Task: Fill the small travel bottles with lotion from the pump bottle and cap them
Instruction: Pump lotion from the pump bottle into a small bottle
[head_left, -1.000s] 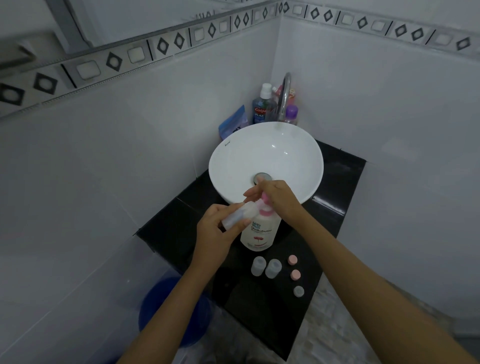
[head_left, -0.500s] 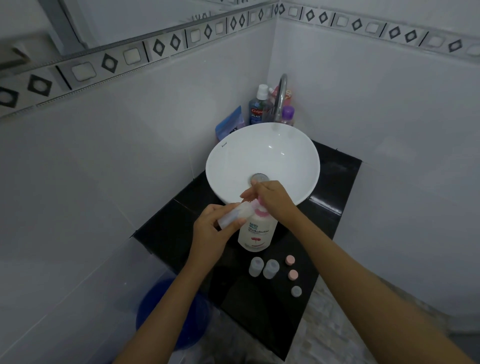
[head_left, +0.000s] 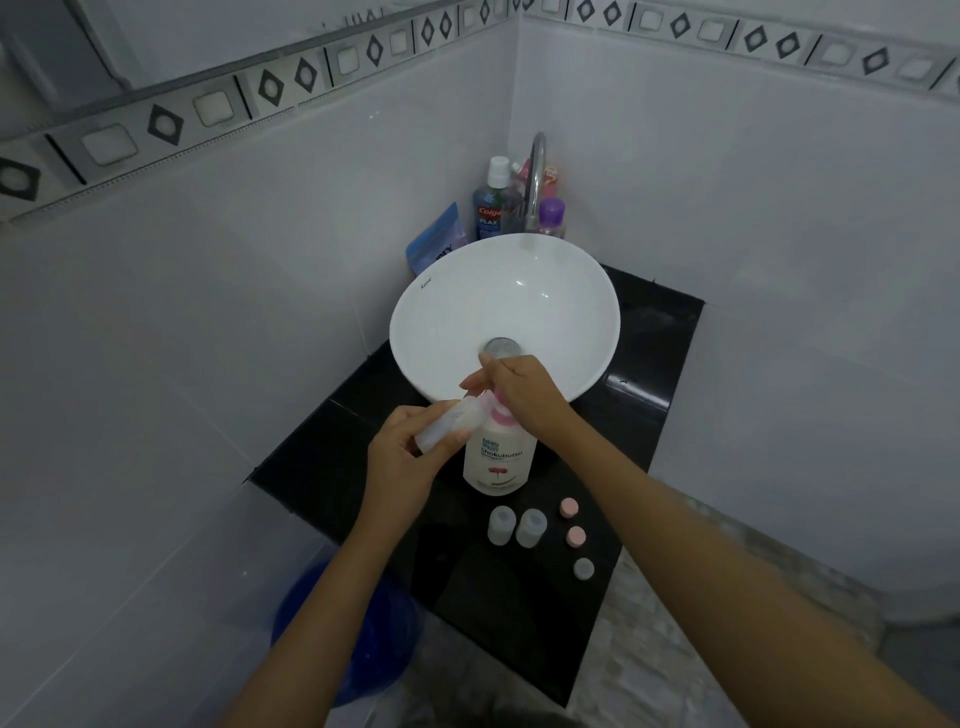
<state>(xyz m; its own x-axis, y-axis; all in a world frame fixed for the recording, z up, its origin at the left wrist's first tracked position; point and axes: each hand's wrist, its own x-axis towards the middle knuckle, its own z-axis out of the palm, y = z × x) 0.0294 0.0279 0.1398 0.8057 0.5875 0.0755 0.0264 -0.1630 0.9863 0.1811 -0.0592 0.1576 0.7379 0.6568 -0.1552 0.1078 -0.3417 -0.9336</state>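
The travel bottle (head_left: 449, 423) is gripped tilted by the left hand (head_left: 402, 462); its mouth should be kept under the spout while the Shokubutsu pump bottle (head_left: 500, 457) head is pressed slowly by the right hand (head_left: 522, 392), curled over it.

Basin: you have a white round bowl sink (head_left: 550, 291) on the black counter (head_left: 654, 358), drain at its near side.
Tap: a curved metal faucet (head_left: 535, 176) rises at the far rim.
Far corner: a blue mouthwash bottle (head_left: 491, 208), a purple-capped bottle (head_left: 551, 215), a blue pouch (head_left: 436, 239) (leaning on the left wall).
Floor, near left: your blue bucket (head_left: 358, 639).
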